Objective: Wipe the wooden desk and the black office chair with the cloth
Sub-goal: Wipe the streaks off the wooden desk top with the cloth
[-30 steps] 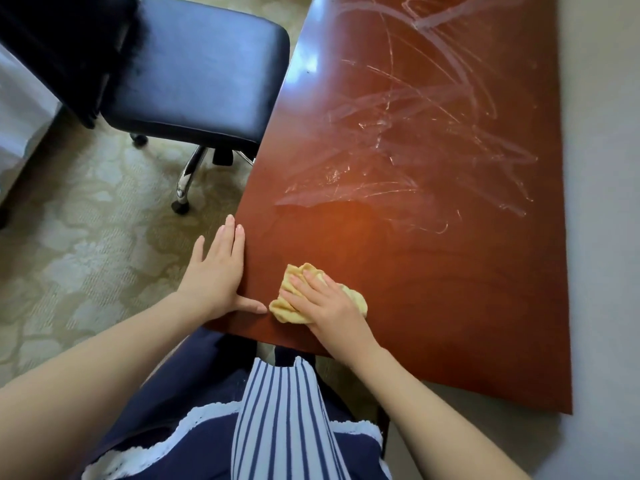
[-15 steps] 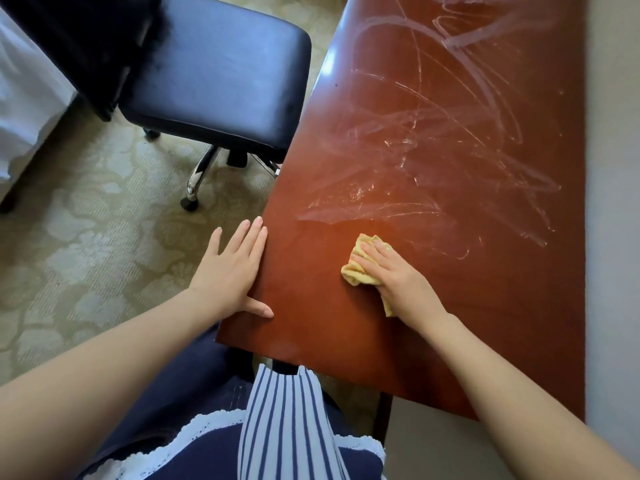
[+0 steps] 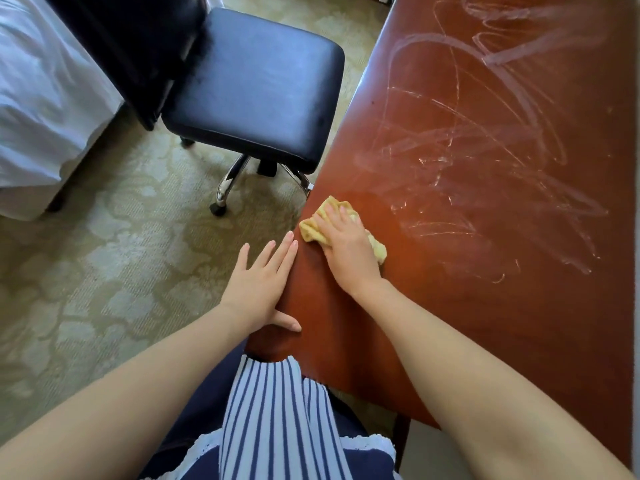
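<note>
The reddish wooden desk (image 3: 485, 306) runs up the right side, streaked with pale wipe marks over its far half. A crumpled yellow cloth (image 3: 313, 227) lies near the desk's left edge, and my right hand (image 3: 348, 247) presses flat on top of it. Flat against the same left edge, a little nearer me, rests my left hand (image 3: 261, 289); its fingers are straight and its thumb lies on the desktop. The black office chair (image 3: 256, 88) stands left of the desk, its padded seat close to the desk edge and its chrome base visible below.
A bed with white sheets (image 3: 38, 98) fills the upper left beside a dark panel (image 3: 138, 46). Patterned beige carpet (image 3: 121, 271) covers the floor. A grey wall (image 3: 635, 237) borders the desk on the right. My striped apron (image 3: 277, 420) hangs at the bottom.
My right hand slid the cloth from the near corner out onto the desk, then left and farther away to the left edge. My left hand stayed on the desk edge.
</note>
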